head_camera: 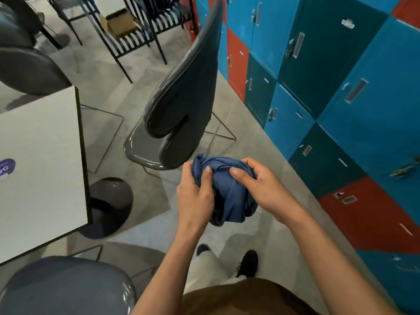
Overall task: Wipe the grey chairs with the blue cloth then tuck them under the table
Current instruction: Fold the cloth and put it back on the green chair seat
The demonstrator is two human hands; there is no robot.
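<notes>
I hold the bunched blue cloth [227, 192] in front of me with both hands. My left hand [195, 192] grips its left side and my right hand [261, 185] grips its right side, thumbs pressed into the folds. Just beyond the cloth stands a grey chair [181, 94], pulled out from the white table [41, 169], its back towards me and its glossy seat facing the table. A second grey chair [66, 289] sits at the bottom left, near the table's front edge. Another grey chair [29, 71] is at the table's far side.
Blue, teal and red lockers [341, 98] line the right side, leaving a narrow floor strip beside the chair. The table's round black base [109, 205] stands on the floor. Black slatted metal chairs [136, 30] and a cardboard box [120, 23] are farther back. My feet stand below.
</notes>
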